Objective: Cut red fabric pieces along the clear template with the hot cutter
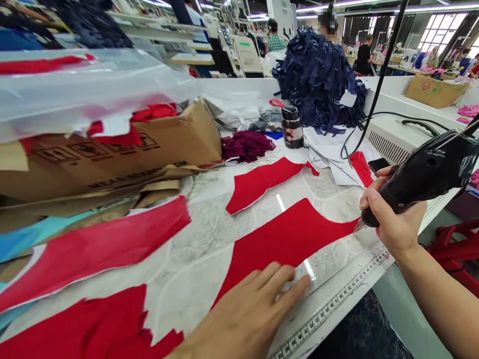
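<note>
My right hand (pixel 392 219) grips a black corded hand tool (pixel 426 174), whose tip touches the right corner of a red fabric piece (pixel 288 234) lying on the white worktable (pixel 194 234). My left hand (pixel 247 314) lies flat, fingers spread, on the near edge of that red piece and the clear sheet over it. A second red piece (pixel 262 182) rests further back. Larger red pieces (pixel 93 249) lie to the left.
A cardboard box (pixel 123 149) with plastic wrap sits at the left. A metal cup (pixel 292 127), maroon cloth (pixel 245 144), white papers and a navy fabric heap (pixel 318 80) stand behind. A measuring tape (pixel 337 294) runs along the table edge. People work in the background.
</note>
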`<state>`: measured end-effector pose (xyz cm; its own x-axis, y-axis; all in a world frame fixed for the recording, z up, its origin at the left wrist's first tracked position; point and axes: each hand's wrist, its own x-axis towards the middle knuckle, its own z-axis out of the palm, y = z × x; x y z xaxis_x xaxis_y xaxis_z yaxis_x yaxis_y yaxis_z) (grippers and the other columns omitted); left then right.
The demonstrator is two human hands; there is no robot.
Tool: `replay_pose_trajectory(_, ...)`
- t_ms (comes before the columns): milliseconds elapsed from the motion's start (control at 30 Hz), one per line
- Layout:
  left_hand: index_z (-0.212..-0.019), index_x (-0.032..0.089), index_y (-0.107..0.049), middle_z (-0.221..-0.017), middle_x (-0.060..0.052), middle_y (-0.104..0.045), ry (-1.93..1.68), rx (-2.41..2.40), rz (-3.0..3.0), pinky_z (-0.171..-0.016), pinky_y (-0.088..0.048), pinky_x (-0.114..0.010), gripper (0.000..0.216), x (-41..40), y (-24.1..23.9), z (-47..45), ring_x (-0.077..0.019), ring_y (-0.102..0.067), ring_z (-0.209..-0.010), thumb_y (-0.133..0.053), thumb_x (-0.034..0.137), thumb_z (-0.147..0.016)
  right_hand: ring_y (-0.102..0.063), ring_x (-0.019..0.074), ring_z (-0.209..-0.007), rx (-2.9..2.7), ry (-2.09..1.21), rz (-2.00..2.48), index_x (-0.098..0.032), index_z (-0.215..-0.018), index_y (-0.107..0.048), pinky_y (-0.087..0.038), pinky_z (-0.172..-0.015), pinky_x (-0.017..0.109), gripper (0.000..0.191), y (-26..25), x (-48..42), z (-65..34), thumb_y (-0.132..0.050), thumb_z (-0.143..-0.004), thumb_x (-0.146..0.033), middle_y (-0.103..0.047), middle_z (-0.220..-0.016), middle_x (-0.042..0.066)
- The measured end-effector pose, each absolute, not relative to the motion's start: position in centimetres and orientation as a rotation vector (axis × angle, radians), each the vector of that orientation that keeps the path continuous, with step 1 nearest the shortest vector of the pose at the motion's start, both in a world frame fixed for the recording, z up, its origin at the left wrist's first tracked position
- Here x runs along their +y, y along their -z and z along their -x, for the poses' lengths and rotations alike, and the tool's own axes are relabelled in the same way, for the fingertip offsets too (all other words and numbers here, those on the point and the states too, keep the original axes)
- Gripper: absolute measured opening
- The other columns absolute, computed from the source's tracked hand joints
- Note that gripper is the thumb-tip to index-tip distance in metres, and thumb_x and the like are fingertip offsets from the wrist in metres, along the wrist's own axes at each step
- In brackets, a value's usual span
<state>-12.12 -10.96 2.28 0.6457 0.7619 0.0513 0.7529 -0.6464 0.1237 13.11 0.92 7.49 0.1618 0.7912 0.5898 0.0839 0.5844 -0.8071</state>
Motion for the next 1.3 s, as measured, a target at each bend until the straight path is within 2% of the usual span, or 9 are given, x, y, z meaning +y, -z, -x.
replay_pose_trajectory(133, -0.145, 0.017, -0.048, -0.110, -0.012, -0.064, 0.095, 1.133, -2.809, -0.086, -0.053, -0.041, 0.070, -5.2, -4.1, 6.3, -0.0281, -0.058, -0.101, -0.058, 0.009, -0.076, -0.056, 0.0130, -0.053, -1.355, -0.590, 0.820, -0.022, -0.075, -0.058, -0.050, -0.055, 0.030, 0.015, -7.5, 0.7, -13.2, -0.071, -0.079, -0.026, -0.059, -0.062, -0.004)
replay_pose_trajectory(233, -0.144, 0.015, -0.050, -0.105, -0.011, -0.064, 0.113, 1.133, -2.863, -0.082, -0.052, -0.039, 0.060, -2.4, -4.4, 3.8, -0.0280, -0.059, -0.101, -0.054, 0.009, -0.084, -0.057, 0.0133, -0.054, -1.368, -0.575, 0.818, -0.023, -0.075, -0.056, -0.049, -0.055, 0.030, 0.014, -7.5, 0.7, -13.2, -0.070, -0.080, -0.025, -0.058, -0.062, -0.004)
replay_pose_trajectory(300, -0.138, 0.015, -0.055, -0.103, -0.011, -0.064, 0.089, 1.114, -2.884, -0.081, -0.050, -0.038, 0.053, -1.5, -4.2, 3.2, -0.0276, -0.059, -0.099, -0.055, 0.011, -0.086, -0.057, 0.0139, -0.055, -1.353, -0.579, 0.826, -0.024, -0.080, -0.057, -0.049, -0.054, 0.031, 0.013, -7.5, 0.8, -13.2, -0.070, -0.079, -0.025, -0.059, -0.062, -0.004)
replay_pose_trajectory(400, -0.129, 0.016, -0.061, -0.100, -0.011, -0.064, 0.046, 1.091, -2.889, -0.078, -0.050, -0.038, 0.042, -1.3, -3.9, 3.0, -0.0271, -0.058, -0.096, -0.055, 0.011, -0.087, -0.055, 0.0136, -0.050, -1.320, -0.604, 0.838, -0.025, -0.092, -0.056, -0.046, -0.050, 0.031, 0.021, -7.3, 0.9, -13.2, -0.071, -0.077, -0.026, -0.058, -0.062, -0.005)
replay_pose_trajectory(700, -0.129, 0.015, -0.058, -0.105, -0.011, -0.064, 0.081, 1.143, -2.860, -0.078, -0.049, -0.039, 0.046, -1.5, -3.9, 3.1, -0.0270, -0.059, -0.097, -0.059, 0.008, -0.083, -0.052, 0.0129, -0.049, -1.298, -0.616, 0.865, -0.024, -0.095, -0.054, -0.044, -0.049, 0.031, 0.024, -7.0, 1.1, -13.0, -0.070, -0.077, -0.025, -0.057, -0.060, -0.006)
replay_pose_trajectory(1000, -0.131, 0.015, -0.057, -0.105, -0.012, -0.064, 0.030, 1.158, -2.848, -0.080, -0.050, -0.041, 0.051, -1.4, -3.6, 3.1, -0.0285, -0.058, -0.100, -0.057, 0.007, -0.081, -0.054, 0.0138, -0.053, -1.343, -0.612, 0.932, -0.024, -0.077, -0.052, -0.050, -0.053, 0.033, 0.020, -6.6, 1.1, -13.3, -0.071, -0.079, -0.030, -0.056, -0.060, -0.004)
replay_pose_trajectory(1200, -0.137, 0.011, -0.055, -0.105, -0.013, -0.064, -0.024, 1.197, -2.911, -0.079, -0.050, -0.039, 0.055, -1.9, -3.4, 3.8, -0.0278, -0.060, -0.098, -0.058, 0.007, -0.082, -0.056, 0.0147, -0.054, -1.319, -0.602, 0.878, -0.024, -0.089, -0.057, -0.050, -0.055, 0.033, 0.019, -6.3, 1.3, -13.5, -0.072, -0.079, -0.030, -0.058, -0.062, -0.005)
replay_pose_trajectory(1300, -0.131, 0.012, -0.060, -0.104, -0.013, -0.065, -0.087, 1.348, -2.957, -0.078, -0.051, -0.040, 0.043, -2.8, -3.6, 6.0, -0.0274, -0.061, -0.094, -0.051, 0.008, -0.089, -0.058, 0.0151, -0.056, -1.293, -0.576, 0.814, -0.024, -0.092, -0.058, -0.050, -0.057, 0.033, 0.020, -6.7, 1.6, -13.8, -0.072, -0.080, -0.030, -0.060, -0.065, -0.004)
